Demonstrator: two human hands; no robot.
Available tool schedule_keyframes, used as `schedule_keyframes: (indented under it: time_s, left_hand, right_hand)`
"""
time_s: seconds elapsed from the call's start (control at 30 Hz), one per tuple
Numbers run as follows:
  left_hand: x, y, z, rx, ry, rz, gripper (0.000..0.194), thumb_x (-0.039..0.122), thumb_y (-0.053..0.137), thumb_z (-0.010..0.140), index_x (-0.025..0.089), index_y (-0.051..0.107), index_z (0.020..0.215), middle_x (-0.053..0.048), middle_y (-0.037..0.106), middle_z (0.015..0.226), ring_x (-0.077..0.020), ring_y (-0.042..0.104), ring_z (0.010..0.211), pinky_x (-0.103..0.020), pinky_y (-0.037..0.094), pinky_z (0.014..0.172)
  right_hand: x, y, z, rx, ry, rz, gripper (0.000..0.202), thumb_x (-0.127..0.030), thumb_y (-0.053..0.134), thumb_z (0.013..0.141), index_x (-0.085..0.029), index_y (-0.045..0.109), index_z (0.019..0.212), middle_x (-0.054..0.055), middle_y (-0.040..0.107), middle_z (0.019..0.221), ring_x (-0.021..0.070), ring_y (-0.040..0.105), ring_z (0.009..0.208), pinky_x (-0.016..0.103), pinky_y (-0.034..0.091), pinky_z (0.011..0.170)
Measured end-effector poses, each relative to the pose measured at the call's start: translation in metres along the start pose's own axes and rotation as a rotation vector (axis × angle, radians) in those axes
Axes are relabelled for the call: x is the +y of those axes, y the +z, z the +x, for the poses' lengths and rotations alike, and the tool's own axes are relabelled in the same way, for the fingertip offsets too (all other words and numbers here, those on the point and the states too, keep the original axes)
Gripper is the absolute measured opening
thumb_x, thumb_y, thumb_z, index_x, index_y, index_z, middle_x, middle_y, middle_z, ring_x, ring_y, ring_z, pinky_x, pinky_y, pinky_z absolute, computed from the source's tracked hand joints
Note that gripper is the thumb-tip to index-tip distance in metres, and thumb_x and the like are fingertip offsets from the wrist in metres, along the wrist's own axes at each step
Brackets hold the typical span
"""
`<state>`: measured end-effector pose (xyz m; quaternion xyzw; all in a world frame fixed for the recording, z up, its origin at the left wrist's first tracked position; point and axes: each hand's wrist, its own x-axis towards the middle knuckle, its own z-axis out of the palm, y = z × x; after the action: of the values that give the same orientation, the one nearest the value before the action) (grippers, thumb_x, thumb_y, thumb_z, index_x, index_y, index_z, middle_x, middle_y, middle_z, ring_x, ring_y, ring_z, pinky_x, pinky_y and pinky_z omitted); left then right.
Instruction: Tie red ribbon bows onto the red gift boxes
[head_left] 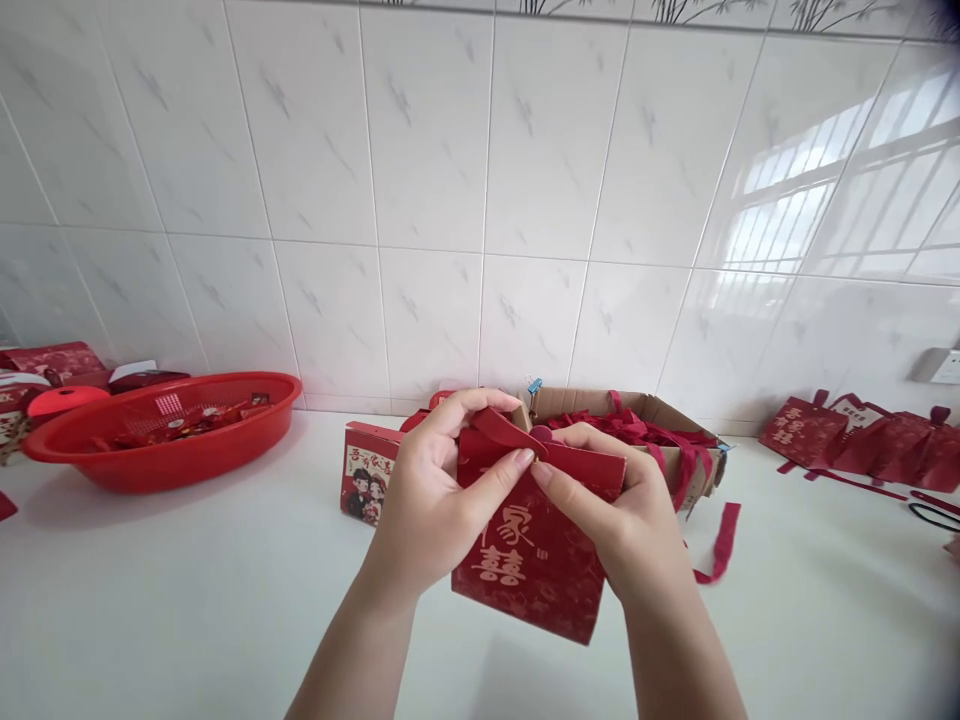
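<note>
Between my two hands hangs a red gift box [551, 575] with gold Chinese lettering, raised above the white counter and slightly tilted. My left hand [450, 480] grips its upper left part, the thumb pressed near a red strap [506, 430] at the top. At the upper right edge my right hand [600, 490] has its fingers behind the box and its thumb in front. Both thumb tips meet close together at the middle of the top, by a dark red ribbon piece [541, 434]. The fingers behind the box are partly hidden.
A red plastic basket [187, 455] with small packets stands left. Behind my left hand is a box with a cartoon couple [364, 475]. A cardboard box [679, 415] holds red ribbons, with a loose ribbon [725, 545] beside it. Several red boxes [862, 440] line the right wall.
</note>
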<state>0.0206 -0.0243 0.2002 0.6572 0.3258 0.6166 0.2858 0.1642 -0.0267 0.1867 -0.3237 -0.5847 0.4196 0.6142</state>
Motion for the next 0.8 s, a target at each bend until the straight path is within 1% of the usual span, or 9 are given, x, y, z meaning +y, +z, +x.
schedule_keyframes:
  time_s: [0.13, 0.23, 0.33, 0.43, 0.53, 0.63, 0.8]
  left_hand:
    - [0.004, 0.001, -0.002, -0.003, -0.025, -0.032, 0.027, 0.021, 0.068, 0.075, 0.021, 0.062, 0.101, -0.006, 0.070, 0.095, -0.0225, 0.067, 0.091, -0.030, 0.057, 0.070]
    - [0.007, 0.004, -0.005, -0.012, -0.042, -0.021, 0.028, 0.021, 0.067, 0.076, 0.022, 0.061, 0.103, -0.004, 0.069, 0.088, -0.0192, 0.067, 0.080, -0.027, 0.056, 0.063]
    - [0.009, 0.010, -0.008, -0.011, -0.016, 0.008, 0.029, 0.020, 0.067, 0.076, 0.023, 0.060, 0.104, -0.002, 0.068, 0.084, -0.0160, 0.066, 0.071, -0.026, 0.055, 0.060]
    - [0.009, 0.017, -0.009, 0.034, 0.039, 0.030, 0.028, 0.020, 0.069, 0.075, 0.023, 0.061, 0.102, -0.001, 0.068, 0.084, -0.0159, 0.066, 0.073, -0.025, 0.055, 0.062]
    - [0.008, 0.021, -0.008, 0.065, 0.055, 0.036, 0.027, 0.021, 0.070, 0.075, 0.022, 0.062, 0.100, -0.001, 0.067, 0.081, -0.0157, 0.065, 0.073, -0.025, 0.055, 0.062]
    - [0.007, 0.020, -0.008, 0.110, 0.070, 0.035, 0.026, 0.024, 0.071, 0.074, 0.022, 0.063, 0.099, 0.000, 0.065, 0.077, -0.0153, 0.064, 0.071, -0.025, 0.054, 0.062]
    - [0.006, 0.017, -0.006, 0.172, 0.088, 0.020, 0.028, 0.026, 0.072, 0.071, 0.021, 0.063, 0.098, 0.001, 0.063, 0.069, -0.0141, 0.062, 0.062, -0.024, 0.051, 0.055]
  right_hand:
    - [0.003, 0.001, 0.003, -0.034, 0.033, 0.045, 0.019, -0.033, 0.071, 0.069, -0.019, 0.067, 0.080, 0.003, 0.065, 0.065, 0.0182, 0.061, 0.057, 0.028, 0.047, 0.049]
    - [0.002, -0.002, 0.006, -0.058, 0.088, 0.087, 0.024, -0.034, 0.074, 0.064, -0.017, 0.067, 0.079, 0.004, 0.067, 0.068, 0.0201, 0.063, 0.062, 0.030, 0.050, 0.053]
    - [-0.001, -0.006, 0.006, -0.064, 0.116, 0.125, 0.022, -0.031, 0.074, 0.062, -0.017, 0.067, 0.076, 0.003, 0.065, 0.067, 0.0188, 0.062, 0.061, 0.029, 0.049, 0.053]
    - [-0.006, -0.011, 0.002, -0.038, 0.101, 0.074, 0.016, -0.028, 0.070, 0.064, -0.017, 0.067, 0.076, 0.002, 0.063, 0.063, 0.0173, 0.060, 0.057, 0.028, 0.046, 0.050]
    - [-0.013, -0.012, -0.003, -0.020, 0.088, -0.005, 0.016, -0.027, 0.069, 0.066, -0.018, 0.067, 0.079, 0.002, 0.064, 0.066, 0.0183, 0.062, 0.060, 0.028, 0.047, 0.050]
    - [-0.016, -0.008, -0.006, -0.024, 0.060, -0.040, 0.016, -0.024, 0.068, 0.065, -0.018, 0.067, 0.080, 0.002, 0.065, 0.068, 0.0179, 0.062, 0.062, 0.027, 0.047, 0.051]
    - [-0.015, 0.002, -0.008, -0.035, -0.001, -0.034, 0.010, -0.023, 0.067, 0.066, -0.018, 0.065, 0.074, -0.002, 0.061, 0.061, 0.0125, 0.057, 0.054, 0.022, 0.043, 0.046]
